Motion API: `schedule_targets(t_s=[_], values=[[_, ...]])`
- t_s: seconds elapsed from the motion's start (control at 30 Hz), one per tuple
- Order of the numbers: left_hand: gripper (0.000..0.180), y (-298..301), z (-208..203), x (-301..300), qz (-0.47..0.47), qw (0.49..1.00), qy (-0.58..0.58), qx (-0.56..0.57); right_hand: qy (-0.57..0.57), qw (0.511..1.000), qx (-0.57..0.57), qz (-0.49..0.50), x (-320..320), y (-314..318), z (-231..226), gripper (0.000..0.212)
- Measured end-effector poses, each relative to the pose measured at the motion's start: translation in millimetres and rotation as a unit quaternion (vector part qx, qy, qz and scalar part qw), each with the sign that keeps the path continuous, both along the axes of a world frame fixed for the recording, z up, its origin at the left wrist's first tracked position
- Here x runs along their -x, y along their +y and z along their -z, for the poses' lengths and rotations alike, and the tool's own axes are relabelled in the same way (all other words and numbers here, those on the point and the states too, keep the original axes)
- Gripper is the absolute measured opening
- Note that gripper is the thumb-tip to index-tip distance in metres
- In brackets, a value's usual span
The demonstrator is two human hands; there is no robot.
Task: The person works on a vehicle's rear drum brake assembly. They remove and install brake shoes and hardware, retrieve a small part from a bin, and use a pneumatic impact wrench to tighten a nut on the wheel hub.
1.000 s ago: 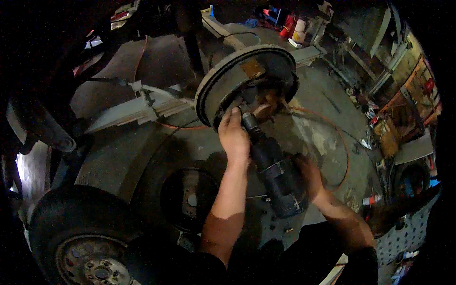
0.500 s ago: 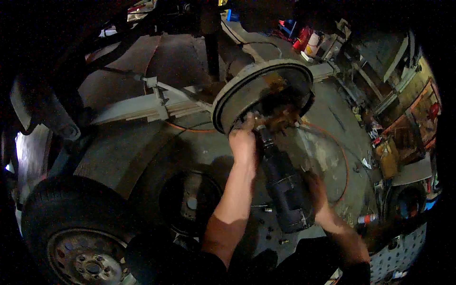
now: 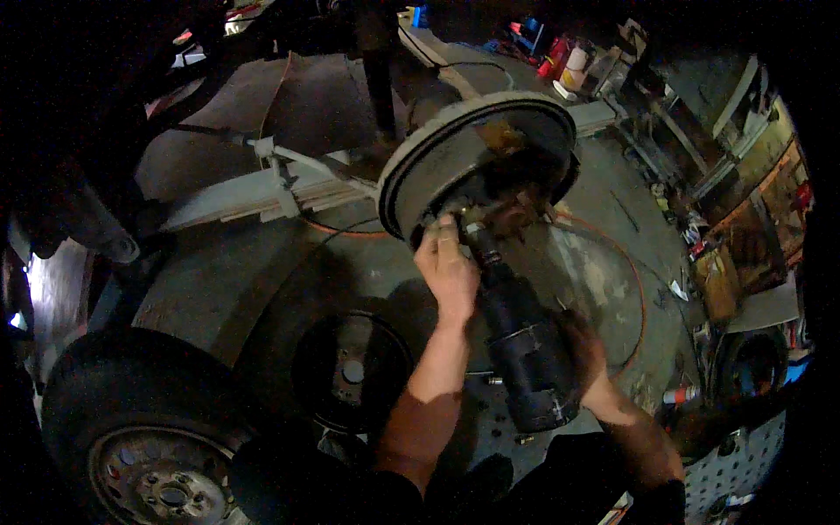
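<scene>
A black impact wrench [image 3: 532,363] points up and away from me, and my right hand [image 3: 588,354] grips it from the right side. The socket [image 3: 478,234] on its nose reaches to the shadowed lower part of a round brake backing plate [image 3: 418,184]; whether it sits on a fastener is hard to see. My left hand [image 3: 446,262] is raised just left of the socket, its bent fingertips pressed together at the plate's lower edge. What they pinch, if anything, is too small and dark to make out. Rusty hub parts [image 3: 516,217] show inside the plate.
A wheel with tyre [image 3: 140,420] stands at lower left. Beside it a black brake drum [image 3: 337,385] lies on the floor. An orange hose [image 3: 643,302] curves across the right side. Shelving and boards [image 3: 770,236] line the far right; a white beam [image 3: 236,197] crosses behind.
The view has shifted slightly, and the plate appears a little higher and further left. My left fingers have drawn down a little from the plate. My right hand keeps its grip on the impact wrench.
</scene>
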State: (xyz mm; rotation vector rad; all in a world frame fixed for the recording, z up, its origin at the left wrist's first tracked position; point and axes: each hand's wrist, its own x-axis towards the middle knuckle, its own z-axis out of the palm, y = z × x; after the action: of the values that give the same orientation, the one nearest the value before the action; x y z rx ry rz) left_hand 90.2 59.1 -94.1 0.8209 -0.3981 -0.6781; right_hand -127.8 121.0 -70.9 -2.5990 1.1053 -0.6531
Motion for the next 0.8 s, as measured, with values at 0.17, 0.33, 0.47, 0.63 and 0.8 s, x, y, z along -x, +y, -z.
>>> schedule_targets(t_s=[0.17,0.33,0.47,0.63,0.8], values=[[0.036,4,0,-5,0.038,0.997,-0.07,0.004,0.022,1.0,0.012,0.007,15,-3,8,0.054],[0.046,-1,13,-15,0.032,0.982,-0.184,0.025,0.031,0.998,-0.052,0.003,-6,-4,-6,0.074],[0.054,1,17,-16,0.144,0.986,-0.01,0.087,-0.015,0.998,-0.063,-0.008,-12,0,-7,0.076],[0.057,8,11,-11,0.196,0.968,0.079,0.136,0.086,0.995,-0.052,0.026,-5,-5,3,0.07],[0.058,1,21,-8,0.16,0.977,0.038,0.139,0.007,0.988,-0.139,0.072,4,-18,31,0.047]])
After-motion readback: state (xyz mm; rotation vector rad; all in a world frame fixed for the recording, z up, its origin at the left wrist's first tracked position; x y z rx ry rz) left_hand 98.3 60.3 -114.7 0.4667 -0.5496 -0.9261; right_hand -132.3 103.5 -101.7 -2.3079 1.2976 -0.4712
